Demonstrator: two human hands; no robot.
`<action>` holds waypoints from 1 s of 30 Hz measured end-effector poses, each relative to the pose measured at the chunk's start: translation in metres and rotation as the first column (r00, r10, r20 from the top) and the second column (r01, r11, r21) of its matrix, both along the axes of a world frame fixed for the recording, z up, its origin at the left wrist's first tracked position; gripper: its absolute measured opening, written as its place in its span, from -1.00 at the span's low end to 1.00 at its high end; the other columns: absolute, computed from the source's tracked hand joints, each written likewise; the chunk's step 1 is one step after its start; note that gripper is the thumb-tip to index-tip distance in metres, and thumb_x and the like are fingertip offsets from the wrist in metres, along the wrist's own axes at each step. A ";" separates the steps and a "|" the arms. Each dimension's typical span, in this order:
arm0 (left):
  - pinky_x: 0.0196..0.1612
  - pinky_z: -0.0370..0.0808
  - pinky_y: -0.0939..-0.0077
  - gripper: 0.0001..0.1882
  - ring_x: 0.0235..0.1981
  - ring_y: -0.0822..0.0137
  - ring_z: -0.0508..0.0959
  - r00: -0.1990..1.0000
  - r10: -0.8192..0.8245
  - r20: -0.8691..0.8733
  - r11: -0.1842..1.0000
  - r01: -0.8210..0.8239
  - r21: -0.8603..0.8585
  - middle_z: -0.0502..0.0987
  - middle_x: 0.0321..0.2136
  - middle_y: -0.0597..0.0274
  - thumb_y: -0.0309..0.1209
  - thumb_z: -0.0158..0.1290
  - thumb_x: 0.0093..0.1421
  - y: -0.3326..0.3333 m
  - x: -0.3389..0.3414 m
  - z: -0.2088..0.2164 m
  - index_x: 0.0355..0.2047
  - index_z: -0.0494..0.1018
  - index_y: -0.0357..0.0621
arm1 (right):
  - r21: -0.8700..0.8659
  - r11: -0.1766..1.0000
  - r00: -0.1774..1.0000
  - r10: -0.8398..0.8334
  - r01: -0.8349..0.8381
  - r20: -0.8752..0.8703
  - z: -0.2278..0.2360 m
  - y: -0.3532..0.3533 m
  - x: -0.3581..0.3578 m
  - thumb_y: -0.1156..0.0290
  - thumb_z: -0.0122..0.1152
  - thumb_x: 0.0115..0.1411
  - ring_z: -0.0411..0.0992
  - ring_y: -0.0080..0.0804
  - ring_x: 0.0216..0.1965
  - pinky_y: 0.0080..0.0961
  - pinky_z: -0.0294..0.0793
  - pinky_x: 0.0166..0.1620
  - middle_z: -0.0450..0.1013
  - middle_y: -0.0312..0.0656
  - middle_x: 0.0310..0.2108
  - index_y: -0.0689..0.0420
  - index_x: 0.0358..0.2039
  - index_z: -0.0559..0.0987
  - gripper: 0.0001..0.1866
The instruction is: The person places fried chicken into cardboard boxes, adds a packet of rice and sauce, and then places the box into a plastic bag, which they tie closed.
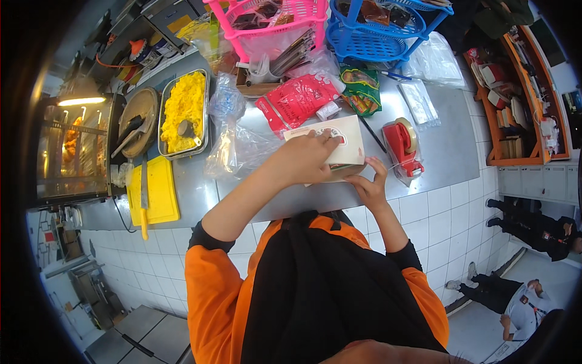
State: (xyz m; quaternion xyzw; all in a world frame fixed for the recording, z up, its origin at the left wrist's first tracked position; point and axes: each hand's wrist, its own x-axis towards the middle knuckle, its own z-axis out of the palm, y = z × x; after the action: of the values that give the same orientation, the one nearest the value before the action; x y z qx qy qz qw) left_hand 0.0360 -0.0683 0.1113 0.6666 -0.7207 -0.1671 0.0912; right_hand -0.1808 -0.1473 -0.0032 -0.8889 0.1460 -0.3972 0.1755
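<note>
A small white cardboard box (352, 144) with a red and dark print stands near the front edge of the metal table. My left hand (308, 156) lies over its top, fingers bent on the lid and thumb down at the front side. At the box's right front corner, my right hand (368, 182) grips the edge between thumb and fingers. The front side is partly hidden by both hands. Right of the box sits a red tape dispenser (400, 145) with a roll of tape. A dark thin stick (373, 134) lies between them.
Behind are a pink packet (298, 100), a green packet (361, 89), a pink basket rack (276, 30) and a blue one (379, 45). Clear plastic bags (233, 148) lie left. Farther left: a tray of yellow food (183, 103), a knife (144, 194) on a yellow board (162, 197), a lit glass cabinet (73, 148).
</note>
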 end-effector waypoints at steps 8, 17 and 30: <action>0.03 0.36 0.15 -0.32 0.04 -0.01 0.37 0.990 -0.088 0.106 0.996 0.086 0.017 0.33 0.05 -0.08 -0.23 0.14 -0.09 0.007 0.011 0.012 0.08 0.28 -0.15 | 0.133 0.990 0.999 0.036 -0.037 0.008 -0.019 0.004 0.008 0.55 0.36 -0.16 0.07 -0.05 0.17 -0.20 0.21 0.16 0.10 -0.08 0.10 -0.03 -0.51 0.60 -0.82; 0.23 0.07 0.00 -0.14 0.21 -0.21 0.08 0.992 0.057 -0.116 0.990 -0.071 -0.121 0.06 0.21 -0.12 -0.19 0.19 -0.10 0.051 0.040 -0.030 0.23 0.10 0.05 | 0.383 0.898 0.975 0.219 -0.216 0.037 0.020 -0.020 0.019 0.42 0.33 -0.08 0.05 0.05 0.23 -0.13 0.10 0.20 0.09 0.04 0.19 0.04 -0.23 0.50 -0.66; 0.25 -0.05 0.05 0.29 0.28 -0.13 -0.16 0.812 0.152 -0.564 0.694 -0.494 -0.524 -0.17 0.24 -0.26 -0.13 0.37 -0.27 0.064 0.004 -0.117 0.27 -0.28 -0.26 | 0.006 1.000 0.862 0.022 -0.022 -0.507 0.044 -0.055 0.046 0.66 0.06 -0.04 0.43 -0.27 -0.24 -0.45 0.45 -0.31 0.44 -0.13 -0.18 -0.03 0.13 0.35 -0.35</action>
State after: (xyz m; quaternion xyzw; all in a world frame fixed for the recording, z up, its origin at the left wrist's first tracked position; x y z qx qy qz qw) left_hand 0.0397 -0.0046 -0.0061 0.6494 -0.5529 -0.0468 0.5200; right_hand -0.1347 -0.2027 0.0404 -0.9636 0.1767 -0.1478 0.1357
